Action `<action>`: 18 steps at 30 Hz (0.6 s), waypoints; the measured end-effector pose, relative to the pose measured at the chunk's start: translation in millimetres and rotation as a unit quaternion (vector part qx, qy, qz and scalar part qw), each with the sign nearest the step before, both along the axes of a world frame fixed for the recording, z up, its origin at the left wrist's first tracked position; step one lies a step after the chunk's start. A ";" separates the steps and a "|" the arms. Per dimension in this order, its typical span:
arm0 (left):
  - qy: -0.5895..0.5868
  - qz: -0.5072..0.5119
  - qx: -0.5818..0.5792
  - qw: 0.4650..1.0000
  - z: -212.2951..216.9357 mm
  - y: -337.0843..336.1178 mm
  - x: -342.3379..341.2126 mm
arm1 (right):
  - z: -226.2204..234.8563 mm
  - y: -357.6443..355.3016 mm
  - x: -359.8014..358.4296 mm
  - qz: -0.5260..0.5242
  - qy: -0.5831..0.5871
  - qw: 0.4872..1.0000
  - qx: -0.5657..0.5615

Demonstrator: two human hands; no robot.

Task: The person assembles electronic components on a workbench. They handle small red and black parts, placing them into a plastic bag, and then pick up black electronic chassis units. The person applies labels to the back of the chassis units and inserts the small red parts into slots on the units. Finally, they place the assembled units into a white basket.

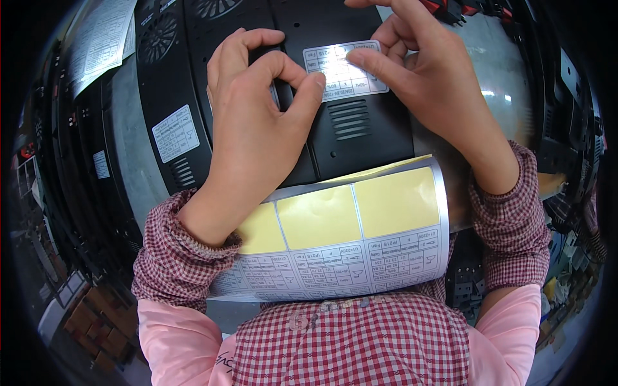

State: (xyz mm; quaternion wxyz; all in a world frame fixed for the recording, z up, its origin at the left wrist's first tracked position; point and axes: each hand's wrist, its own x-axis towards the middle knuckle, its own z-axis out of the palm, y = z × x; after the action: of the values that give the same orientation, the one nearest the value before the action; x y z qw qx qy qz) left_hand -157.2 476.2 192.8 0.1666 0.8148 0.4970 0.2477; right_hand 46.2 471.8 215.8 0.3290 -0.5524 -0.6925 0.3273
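Note:
A silver-white printed sticker label (360, 82) lies on or just above a black metal panel (380, 128) with louvre slots. At the label's left edge, the thumb and index finger of my left hand (257, 116) come together in a pinch, its other fingers curled above. My right hand (438, 77) reaches in from the right, with its thumb over the label and its index finger stretched away; the other fingers bend beside the label's far right corner. A curved sheet of labels (335, 257) with bare yellow backing patches (318, 215) rests between my forearms, against my checked apron.
On the left, another black panel (145, 90) carries a similar label (176, 134) and a round fan grille (158, 38). Printed papers (103, 45) lie at the far left. Red and black parts (450, 9) sit at the far right, and more black panels (560, 122) stand below them.

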 end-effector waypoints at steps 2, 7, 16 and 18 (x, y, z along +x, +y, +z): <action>0.001 0.000 0.000 1.000 0.2 -0.4 0.3 | -0.8 0.3 2.6 0.010 0.007 1.000 0.004; 0.000 0.001 0.005 1.000 -0.9 -0.1 0.8 | -5.5 4.6 4.0 0.009 0.005 1.000 -0.014; 0.004 0.001 0.004 1.000 -0.9 0.6 1.2 | -6.3 4.9 4.7 0.018 -0.006 1.000 0.006; 0.002 0.001 0.001 1.000 -1.2 0.5 1.4 | -3.2 3.1 4.2 0.025 -0.009 1.000 0.017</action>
State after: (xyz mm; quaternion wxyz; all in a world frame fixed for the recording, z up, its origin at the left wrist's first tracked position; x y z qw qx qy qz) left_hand -155.8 476.7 191.6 0.1642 0.8149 0.4979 0.2471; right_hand 50.4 474.9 212.6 0.3236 -0.5322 -0.7144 0.3189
